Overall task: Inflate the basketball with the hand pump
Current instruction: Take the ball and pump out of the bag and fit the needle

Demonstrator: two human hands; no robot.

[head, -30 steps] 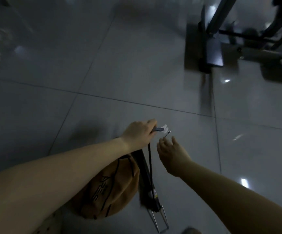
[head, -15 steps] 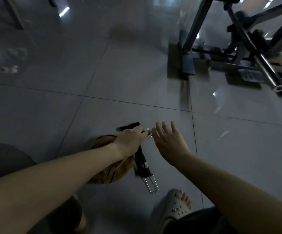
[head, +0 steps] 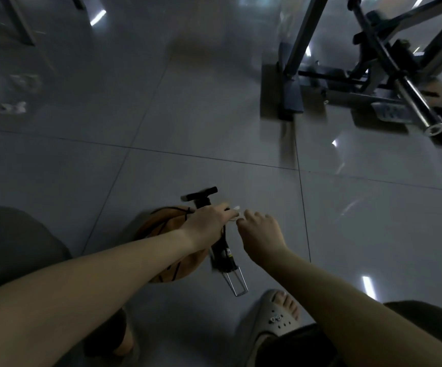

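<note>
The left hand (head: 209, 221) pinches a small white piece (head: 236, 208), too blurred to identify. The right hand (head: 261, 234) curls just beside it; whether it grips anything I cannot tell. Under the left wrist, a sagging orange-brown basketball (head: 157, 225) lies half hidden on the grey tiled floor (head: 214, 115), just beside a black hand pump (head: 221, 254) lying flat.
</note>
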